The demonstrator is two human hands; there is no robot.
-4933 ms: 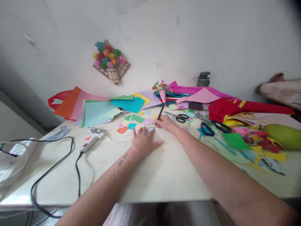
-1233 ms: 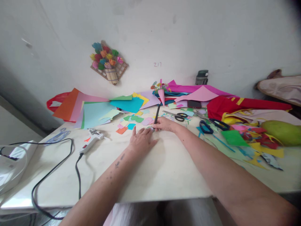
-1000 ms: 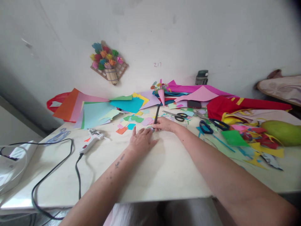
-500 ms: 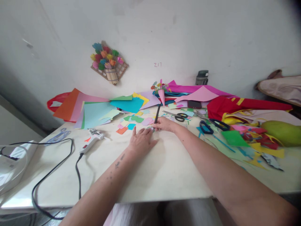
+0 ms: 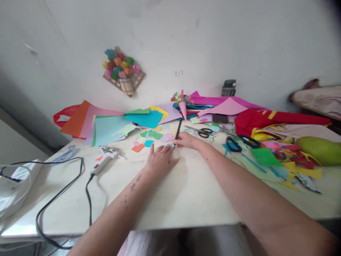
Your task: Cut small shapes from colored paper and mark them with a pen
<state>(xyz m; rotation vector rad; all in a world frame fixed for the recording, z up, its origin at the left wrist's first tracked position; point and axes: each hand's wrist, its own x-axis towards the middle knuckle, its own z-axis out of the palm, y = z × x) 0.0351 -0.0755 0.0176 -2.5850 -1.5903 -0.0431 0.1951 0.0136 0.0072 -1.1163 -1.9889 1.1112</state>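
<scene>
In the head view, my right hand (image 5: 187,140) is closed around a black pen (image 5: 178,128), which stands nearly upright with its lower end close to the table. My left hand (image 5: 160,159) lies flat beside it, fingers stretched out, the fingertips by small pieces of cut paper. What lies under those fingertips is mostly hidden. Just beyond the hands are paper pieces in several colours: a blue one (image 5: 149,143), an orange one (image 5: 138,148), green ones (image 5: 155,135) and a lilac one (image 5: 167,137).
Black-handled scissors (image 5: 204,132) and larger blue-handled scissors (image 5: 234,143) lie to the right. At the left rests a glue gun (image 5: 103,160) with its cord. Coloured sheets (image 5: 109,128) and a pink paper cone with flowers (image 5: 182,107) line the wall. A green fruit (image 5: 318,151) sits far right.
</scene>
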